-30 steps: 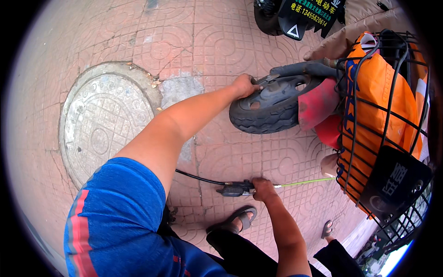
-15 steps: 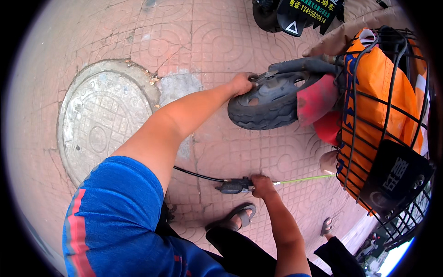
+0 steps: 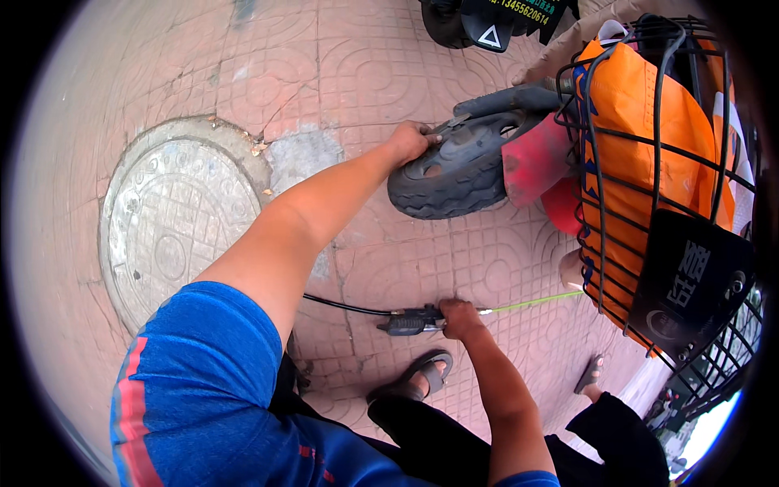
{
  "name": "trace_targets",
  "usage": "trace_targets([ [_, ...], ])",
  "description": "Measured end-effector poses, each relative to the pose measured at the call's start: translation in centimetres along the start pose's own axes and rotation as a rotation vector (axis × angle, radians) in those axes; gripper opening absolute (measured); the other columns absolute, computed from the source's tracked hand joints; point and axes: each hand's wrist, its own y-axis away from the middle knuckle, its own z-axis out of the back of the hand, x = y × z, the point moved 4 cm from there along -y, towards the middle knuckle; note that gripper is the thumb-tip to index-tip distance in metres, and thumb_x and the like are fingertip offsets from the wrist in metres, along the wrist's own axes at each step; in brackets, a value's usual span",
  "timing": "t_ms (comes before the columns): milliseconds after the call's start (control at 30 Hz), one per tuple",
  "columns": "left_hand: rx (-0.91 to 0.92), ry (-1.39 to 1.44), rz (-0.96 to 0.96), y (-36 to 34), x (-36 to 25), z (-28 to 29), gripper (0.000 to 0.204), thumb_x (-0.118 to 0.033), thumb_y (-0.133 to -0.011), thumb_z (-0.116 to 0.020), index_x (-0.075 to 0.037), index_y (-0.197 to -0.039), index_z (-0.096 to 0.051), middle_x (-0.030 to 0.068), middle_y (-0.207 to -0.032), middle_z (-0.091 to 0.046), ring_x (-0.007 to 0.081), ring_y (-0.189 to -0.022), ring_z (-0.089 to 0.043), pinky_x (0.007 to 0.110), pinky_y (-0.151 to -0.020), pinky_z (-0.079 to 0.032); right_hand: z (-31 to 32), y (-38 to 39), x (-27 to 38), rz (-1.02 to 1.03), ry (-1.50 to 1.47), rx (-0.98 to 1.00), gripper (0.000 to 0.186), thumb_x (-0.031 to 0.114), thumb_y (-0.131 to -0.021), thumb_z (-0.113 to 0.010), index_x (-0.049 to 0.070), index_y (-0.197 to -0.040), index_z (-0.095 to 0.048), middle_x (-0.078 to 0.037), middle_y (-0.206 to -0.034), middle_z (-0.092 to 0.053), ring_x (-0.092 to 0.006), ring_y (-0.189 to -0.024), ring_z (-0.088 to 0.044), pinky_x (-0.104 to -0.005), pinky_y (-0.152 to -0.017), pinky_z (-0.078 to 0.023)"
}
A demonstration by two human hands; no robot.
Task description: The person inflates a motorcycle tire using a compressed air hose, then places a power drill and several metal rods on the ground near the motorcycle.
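Observation:
My left hand [image 3: 412,141] is closed at the left edge of a small black scooter wheel [image 3: 454,174], thumb near its rim; the far fingers are partly hidden. The wheel has a treaded tyre and a dull red mudguard [image 3: 535,166]. Lower down, my right hand [image 3: 461,318] is wrapped round the handle of a black tyre inflator gun [image 3: 410,321], held above the paving. A black hose [image 3: 349,306] runs left from the gun and passes behind my left arm. From its other end a thin green hose [image 3: 531,302] stretches right.
A black wire basket [image 3: 657,146] with an orange bag [image 3: 633,114] rises at the right. Another dark vehicle [image 3: 479,24] stands at the far edge. A round manhole cover [image 3: 182,227] lies left in the red paving [image 3: 373,252]. Another person's sandalled foot [image 3: 591,375] is at lower right.
The view has shifted slightly, so the wheel and basket sit further left and higher. Both hands keep their places on the wheel and the inflator gun.

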Motion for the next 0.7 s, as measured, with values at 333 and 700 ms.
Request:
trace_targets([
  [333, -0.013, 0.058, -0.396, 8.8, -3.8, 1.7, 0.043, -0.034, -0.107, -0.053, 0.004, -0.1, -0.072, 0.0146, -0.087, -0.07, 0.0254, -0.08, -0.061, 0.038, -0.081, -0.05, 0.5, -0.1, -0.3, -0.046, -0.01, 0.111, 0.044, 0.013, -0.067, -0.081, 0.008, -0.109, -0.068, -0.017, -0.111, -0.073, -0.0354, -0.109, -0.07, -0.0448, -0.091, -0.057],
  [700, -0.624, -0.259, -0.674, 17.5, -7.2, -2.7, 0.061, -0.032, -0.111, -0.034, 0.008, -0.082, -0.068, 0.0237, -0.074, -0.067, 0.0363, -0.07, -0.063, 0.045, -0.073, -0.047, 0.4, -1.2, -0.4, -0.04, 0.117, 0.26, 0.043, 0.019, -0.066, -0.082, 0.01, -0.108, -0.075, -0.013, -0.105, -0.076, -0.033, -0.104, -0.072, -0.0459, -0.084, -0.059],
])
